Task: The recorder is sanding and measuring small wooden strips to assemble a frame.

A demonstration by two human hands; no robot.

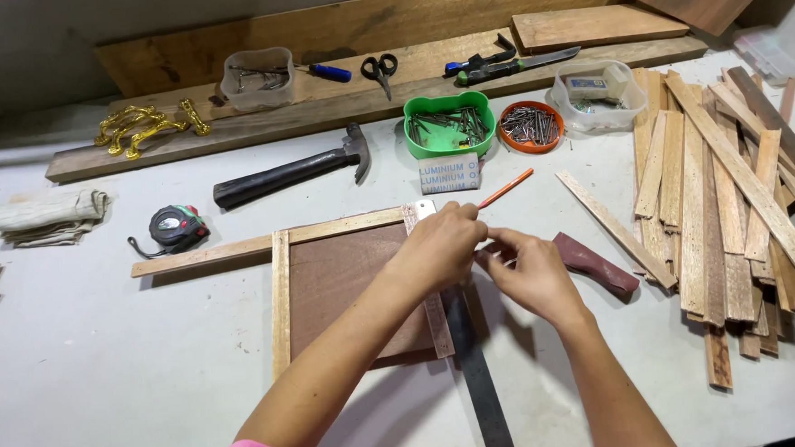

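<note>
At the far left of the counter (106,375) lies a folded cloth (48,217), with gold-coloured handles (143,124) on a plank beyond it. To their right a tape measure (176,228) sits near the left end of a long thin slat (227,251) that forms the far side of a wooden frame (281,302). The frame surrounds a brown panel (347,290). Beyond it a black-handled hammer (291,173) lies slantwise.

The left hand (439,247) rests at the frame's far right corner, fingers curled down over the right-hand slat and the top of a steel ruler (478,382), which runs from there toward the near edge. Its grip is closed, but whether it pinches the orange pencil (505,189) that juts up and right from behind it, I cannot tell. The right hand (531,271) is just beside it, fingertips touching the left hand's, the grip pinched small; what it has hold of is hidden.

Just right of that hand lies a dark red wooden block (594,263). Farther back stand a green tub of nails (449,124) and an orange dish of nails (530,126). At the far right a pile of wooden slats (732,197) is spread over the counter.
</note>
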